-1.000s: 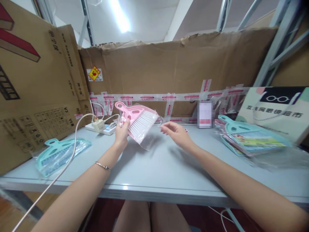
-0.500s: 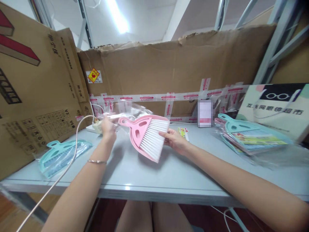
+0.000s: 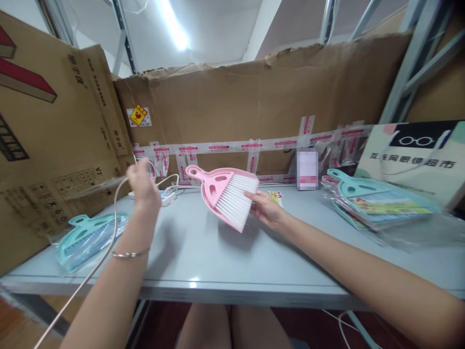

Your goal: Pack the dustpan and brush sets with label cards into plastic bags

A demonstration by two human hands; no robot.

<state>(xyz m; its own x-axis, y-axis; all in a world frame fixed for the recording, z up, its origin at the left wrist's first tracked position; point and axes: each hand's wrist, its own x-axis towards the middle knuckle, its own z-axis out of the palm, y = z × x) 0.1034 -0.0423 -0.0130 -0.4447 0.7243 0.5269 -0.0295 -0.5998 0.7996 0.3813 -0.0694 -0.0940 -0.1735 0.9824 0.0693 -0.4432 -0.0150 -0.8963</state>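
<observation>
My right hand (image 3: 268, 209) grips a pink dustpan (image 3: 209, 191) by its wide end, thumb over the bristles. Set into the dustpan is a small brush with white bristles (image 3: 234, 198); the pair is held tilted above the table, handle pointing up and left. My left hand (image 3: 144, 186) is raised at the left, fingers closed and somewhat blurred. A clear plastic bag (image 3: 96, 188) trails from it to the left, in front of the cardboard. Below that hand lies a bagged turquoise dustpan and brush set (image 3: 85, 237).
Several bagged dustpan sets (image 3: 378, 194) are stacked at the right, before a printed box (image 3: 414, 155). A power strip (image 3: 167, 198), a white cable (image 3: 115, 218), a small colourful card (image 3: 276, 197) and an upright phone-like panel (image 3: 307, 169) are also here. Cardboard (image 3: 225, 106) walls the back.
My left hand has swung left and up, drawing the clear bag away from the pink dustpan. My right hand still holds the dustpan, which has shifted slightly up and right.
</observation>
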